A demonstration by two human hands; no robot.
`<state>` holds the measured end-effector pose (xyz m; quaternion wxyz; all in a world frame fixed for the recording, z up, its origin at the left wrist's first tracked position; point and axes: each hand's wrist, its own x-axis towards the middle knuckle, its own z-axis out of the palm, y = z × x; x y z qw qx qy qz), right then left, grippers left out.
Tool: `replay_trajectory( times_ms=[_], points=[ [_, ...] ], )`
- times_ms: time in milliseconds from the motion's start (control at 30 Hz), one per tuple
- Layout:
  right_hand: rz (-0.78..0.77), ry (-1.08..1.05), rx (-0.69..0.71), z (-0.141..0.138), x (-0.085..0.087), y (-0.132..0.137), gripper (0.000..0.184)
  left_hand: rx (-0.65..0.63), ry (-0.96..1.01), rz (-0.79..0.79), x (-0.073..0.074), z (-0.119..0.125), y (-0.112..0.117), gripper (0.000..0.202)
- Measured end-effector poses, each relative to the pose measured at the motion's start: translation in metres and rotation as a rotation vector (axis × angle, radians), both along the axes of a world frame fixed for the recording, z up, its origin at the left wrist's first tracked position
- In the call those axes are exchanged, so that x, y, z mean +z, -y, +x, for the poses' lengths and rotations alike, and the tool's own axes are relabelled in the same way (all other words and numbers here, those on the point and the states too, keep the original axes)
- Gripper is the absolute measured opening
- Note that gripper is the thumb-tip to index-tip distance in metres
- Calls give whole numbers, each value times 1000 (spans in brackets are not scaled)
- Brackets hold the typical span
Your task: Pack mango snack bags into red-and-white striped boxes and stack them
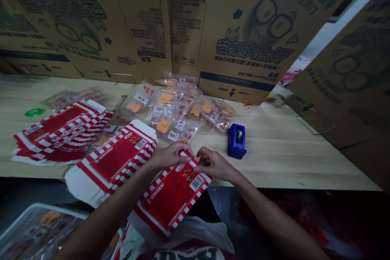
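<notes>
Box (175,197), red with white stripes along its edges, slants between your body and the front edge of the surface (280,146), its barcode toward the upper right. Your left hand (173,155) reaches over its far end, and your grip there is narrow, thumb on the printed face and fingers curled at the edge. Your right hand (217,164) meets the same end from the other side, thumb and fingers bent close in a narrow pinch on the card. Whether the end flap is folded in is hard to tell, since your fingers cover it.

Just left of your left forearm, a stack of striped cartons (118,154) overhangs the front edge, and a fanned stack (57,130) lies farther left, near a green item (34,112). Beyond your hands you have a pile of clear packets (173,107) with orange and red pieces inside. A blue tape dispenser (236,142) stands right of the pile. Large brown cartons (231,28) line the back.
</notes>
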<state>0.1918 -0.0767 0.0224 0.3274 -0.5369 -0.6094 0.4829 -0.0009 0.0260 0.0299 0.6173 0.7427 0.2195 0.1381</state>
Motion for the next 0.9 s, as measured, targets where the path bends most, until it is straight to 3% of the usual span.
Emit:
replay_trajectory(
  times_ms=[133, 300, 433, 533, 567, 633, 700, 800, 900],
  points=[
    [-267, -401, 105, 6, 4, -1, 33, -76, 31, 27, 15, -1, 8, 29],
    [-419, -703, 2, 5, 3, 3, 39, -45, 77, 119, 30, -2, 11, 33],
    [-438, -717, -40, 0, 4, 3, 33, -162, -27, 351, 61, -10, 7, 30],
    [-428, -674, -70, -2, 3, -11, 27, -210, -106, 501, 92, -37, -5, 20],
    [-408, -685, -103, -2, 1, -16, 27, -134, -106, 509, 100, -52, -11, 18],
    [-364, -733, -189, -2, -4, -25, 28, 170, -61, 459, 111, -93, -22, 20],
    [-356, -782, -251, -1, -14, -28, 27, 623, 53, 340, 110, -144, -37, 26],
    [-411, -813, -274, 0, -30, -25, 26, 1437, 250, 117, 95, -218, -63, 33],
    [-468, -835, -264, -6, -41, -21, 25, 1741, 244, 116, 76, -273, -84, 27]
  ],
)
